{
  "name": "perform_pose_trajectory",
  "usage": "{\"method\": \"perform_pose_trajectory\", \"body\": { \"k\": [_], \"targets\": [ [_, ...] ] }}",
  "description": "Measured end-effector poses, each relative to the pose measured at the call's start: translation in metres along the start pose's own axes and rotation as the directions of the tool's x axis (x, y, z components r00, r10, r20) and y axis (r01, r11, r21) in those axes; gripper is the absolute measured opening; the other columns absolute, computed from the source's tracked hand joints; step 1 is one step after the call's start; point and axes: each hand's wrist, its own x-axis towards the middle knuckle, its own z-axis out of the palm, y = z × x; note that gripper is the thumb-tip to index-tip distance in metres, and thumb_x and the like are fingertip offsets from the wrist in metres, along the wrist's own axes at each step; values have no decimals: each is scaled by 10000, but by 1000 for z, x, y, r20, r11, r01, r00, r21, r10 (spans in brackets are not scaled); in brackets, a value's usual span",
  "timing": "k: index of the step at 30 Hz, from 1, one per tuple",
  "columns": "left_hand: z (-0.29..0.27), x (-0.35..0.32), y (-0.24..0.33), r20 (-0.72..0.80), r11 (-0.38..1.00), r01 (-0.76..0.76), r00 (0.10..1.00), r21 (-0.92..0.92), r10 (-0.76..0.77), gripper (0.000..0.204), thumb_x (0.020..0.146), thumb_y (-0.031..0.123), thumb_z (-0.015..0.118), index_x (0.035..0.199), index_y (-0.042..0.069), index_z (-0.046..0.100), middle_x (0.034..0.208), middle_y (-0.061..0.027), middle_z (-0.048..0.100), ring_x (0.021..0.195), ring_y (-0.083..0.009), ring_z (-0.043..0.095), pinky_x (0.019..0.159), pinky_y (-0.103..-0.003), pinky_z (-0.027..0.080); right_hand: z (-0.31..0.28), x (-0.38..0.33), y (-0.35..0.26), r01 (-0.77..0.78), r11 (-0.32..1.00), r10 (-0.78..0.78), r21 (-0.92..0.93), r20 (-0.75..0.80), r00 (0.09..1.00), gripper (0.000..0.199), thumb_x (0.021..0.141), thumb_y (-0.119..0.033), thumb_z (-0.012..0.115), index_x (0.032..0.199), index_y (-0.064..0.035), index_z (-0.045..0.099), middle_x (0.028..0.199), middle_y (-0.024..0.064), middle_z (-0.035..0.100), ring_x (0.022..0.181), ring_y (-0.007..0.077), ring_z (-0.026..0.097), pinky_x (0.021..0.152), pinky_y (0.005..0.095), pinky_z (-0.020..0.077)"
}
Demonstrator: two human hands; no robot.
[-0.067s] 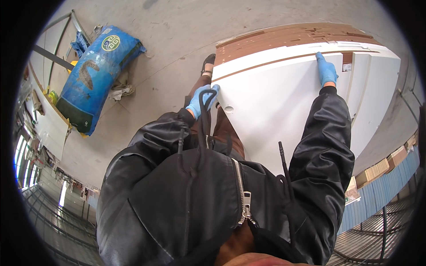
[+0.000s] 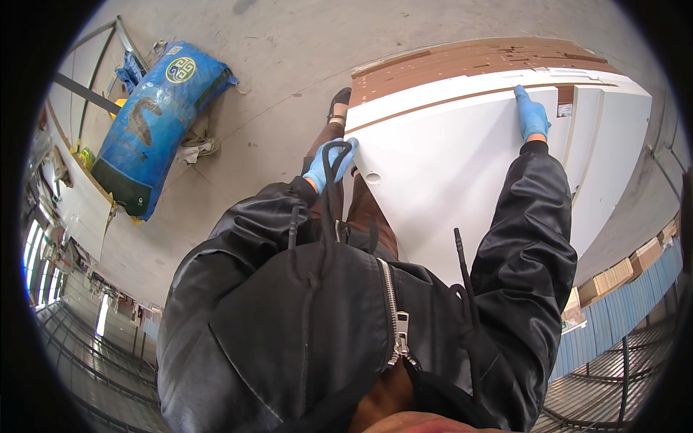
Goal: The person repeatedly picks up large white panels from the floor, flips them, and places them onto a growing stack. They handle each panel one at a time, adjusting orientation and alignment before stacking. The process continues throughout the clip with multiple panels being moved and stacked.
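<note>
A large white panel [image 2: 440, 159] with a round hole near its left corner lies across a stack of boards in front of me. My left hand [image 2: 328, 164], in a blue glove, is closed at the panel's left corner, partly covered by a black drawstring loop. On the far right part of the panel is my right hand [image 2: 533, 117], also gloved in blue. One digit stretches toward the far edge on top, while the others fold at the panel's side and are mostly hidden.
Beneath and beyond the panel are stacked brown boards [image 2: 476, 59], with more white panels [image 2: 613, 137] at the right. A big blue sack [image 2: 155, 130] lies on the concrete floor to my left, beside a metal frame [image 2: 86, 94]. Blue-edged boards [image 2: 624, 307] stand at the lower right.
</note>
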Motion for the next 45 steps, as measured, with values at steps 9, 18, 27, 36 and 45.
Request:
{"method": "perform_pose_trajectory", "body": {
  "k": [9, 18, 27, 36, 45],
  "targets": [
    [-11, 0, 18, 25, 990, 29, 999, 139, -33, 522, 1036, 439, 461, 948, -35, 662, 882, -274, 670, 880, -428, 631, 808, -470, 494, -1, 1, 2, 17, 1000, -17, 16, 13, 1000, 1114, 788, -828, 533, 1437, 77, 487, 1560, 309, 370, 1504, 545, 109, 1200, 620, 121],
    [-2, 15, -21, 57, 994, -39, 997, -107, 45, 524, 1035, 434, 549, 857, -49, 648, 713, -79, 639, 644, -151, 580, 617, -326, 505, -10, -35, -15, -14, 997, 7, -70, -95, 995, 996, 803, -815, 528, 1353, 10, 620, 1499, 290, 470, 1428, 507, 344, 1163, 596, 251],
    [-4, 38, -43, 70, 996, -72, 995, 51, 68, 481, 1041, 382, 544, 871, -47, 679, 744, -121, 688, 599, -168, 599, 560, -353, 534, 45, -123, 9, 167, 974, -11, 154, -703, 711, 1006, 872, -766, 504, 1432, 67, 452, 1566, 327, 317, 1468, 456, 301, 1216, 514, 204],
    [-6, 33, -7, 245, 952, 257, 946, -167, -212, 562, 1069, 427, 461, 1210, -109, 556, 1039, -278, 710, 844, -383, 742, 692, -446, 646, 179, -318, 132, 307, 872, -15, 382, -606, 795, 686, 872, -472, 661, 1337, 13, 526, 1542, 313, 348, 1416, 466, 354, 1181, 516, 278],
    [-4, 48, -13, 194, 950, 260, 955, -172, -226, 558, 1067, 499, 395, 1244, 4, 583, 1028, -221, 743, 848, -358, 749, 697, -440, 636, 312, -472, 244, -51, 710, 299, 702, -234, 925, 679, 886, -476, 631, 1368, -8, 533, 1550, 257, 384, 1443, 391, 349, 1182, 475, 292]
  ]
}}
